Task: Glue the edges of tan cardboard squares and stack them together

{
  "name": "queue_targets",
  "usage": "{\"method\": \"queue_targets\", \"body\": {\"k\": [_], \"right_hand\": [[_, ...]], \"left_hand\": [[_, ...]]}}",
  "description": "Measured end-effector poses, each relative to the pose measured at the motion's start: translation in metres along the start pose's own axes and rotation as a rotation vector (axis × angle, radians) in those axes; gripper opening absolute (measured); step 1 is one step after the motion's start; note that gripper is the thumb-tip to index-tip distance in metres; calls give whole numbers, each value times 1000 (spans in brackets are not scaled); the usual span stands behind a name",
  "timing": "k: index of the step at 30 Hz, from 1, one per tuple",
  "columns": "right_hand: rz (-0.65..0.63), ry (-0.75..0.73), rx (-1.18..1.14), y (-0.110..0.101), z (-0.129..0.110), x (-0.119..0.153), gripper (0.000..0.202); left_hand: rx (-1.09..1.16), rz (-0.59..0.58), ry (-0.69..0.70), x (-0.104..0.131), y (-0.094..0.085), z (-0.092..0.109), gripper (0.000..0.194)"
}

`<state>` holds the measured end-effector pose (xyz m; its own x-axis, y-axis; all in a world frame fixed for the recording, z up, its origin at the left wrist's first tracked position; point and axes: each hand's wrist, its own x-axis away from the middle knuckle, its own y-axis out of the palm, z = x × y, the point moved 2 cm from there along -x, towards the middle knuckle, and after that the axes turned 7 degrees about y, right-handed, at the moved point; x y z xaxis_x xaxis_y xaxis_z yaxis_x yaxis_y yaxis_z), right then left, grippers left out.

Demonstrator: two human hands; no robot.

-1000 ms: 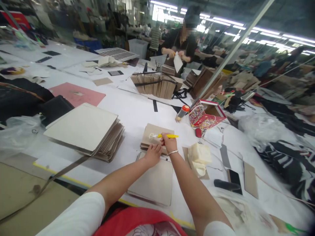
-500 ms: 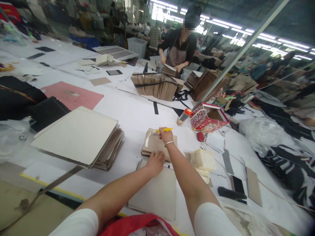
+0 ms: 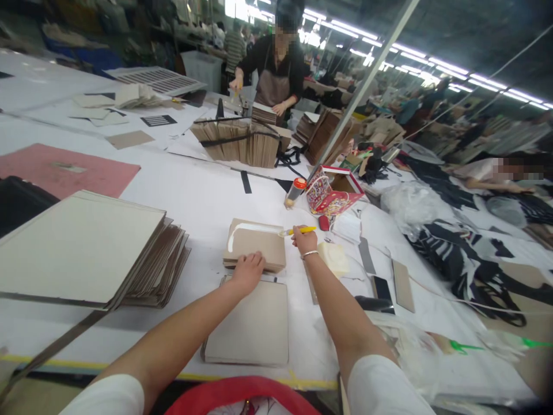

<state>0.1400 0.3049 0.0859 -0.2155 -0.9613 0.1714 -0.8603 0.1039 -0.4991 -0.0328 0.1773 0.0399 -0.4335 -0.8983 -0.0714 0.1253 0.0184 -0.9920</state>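
- Across the head view, the yellow brush (image 3: 309, 229) has travelled from the far left part of the top board to its far right corner, and the white streak (image 3: 257, 227) that was a short stroke now runs up the left side and along the far edge.
- The right hand (image 3: 302, 236) is closed around the brush handle, bristles at the board.
- The left hand (image 3: 248, 271) lies palm down on the board's near edge, fingers slightly spread, clamped on nothing; the two hands are apart.
- The small brown board stack (image 3: 259, 245) sits on the white table (image 3: 181, 190) in front of the person, just beyond a pile of pale boards (image 3: 248, 323).
- A larger board pile (image 3: 86, 248) stands to the left; a cream block (image 3: 333, 258) lies near the right wrist.
- Farther off are a red-lidded jar (image 3: 295, 193), a patterned red box (image 3: 332, 190) and a strapped bundle (image 3: 242, 144).
- Across the table, a co-worker (image 3: 274, 86) rests one hand on another stack.
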Motion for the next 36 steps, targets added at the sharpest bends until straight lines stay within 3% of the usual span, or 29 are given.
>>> {"method": "queue_targets", "body": {"k": [8, 15, 17, 19, 22, 25, 30, 36], "right_hand": [[-39, 23, -7, -29, 44, 85, 28], [79, -48, -315, -48, 38, 124, 45], [97, -78, -353, -47, 40, 130, 49], [94, -95, -345, -42, 46, 138, 48], [31, -124, -241, -25, 53, 153, 39], [-25, -151, -5, -6, 57, 171, 32], [-26, -131, 194, 10, 62, 197, 30], [-80, -83, 107, 13, 83, 213, 26]], "left_hand": [[-6, -1, 3, -19, -10, -11, 26], [33, -95, 62, -18, -21, -14, 21], [36, -21, 22, -11, -33, -13, 21], [94, 160, -79, 5, -51, -13, 19], [359, 494, -339, 40, -77, -15, 10], [809, 689, -612, 78, -86, -14, 17], [1597, 756, -809, 115, -64, 8, 36], [1865, 689, -919, 138, -25, 38, 36]]}}
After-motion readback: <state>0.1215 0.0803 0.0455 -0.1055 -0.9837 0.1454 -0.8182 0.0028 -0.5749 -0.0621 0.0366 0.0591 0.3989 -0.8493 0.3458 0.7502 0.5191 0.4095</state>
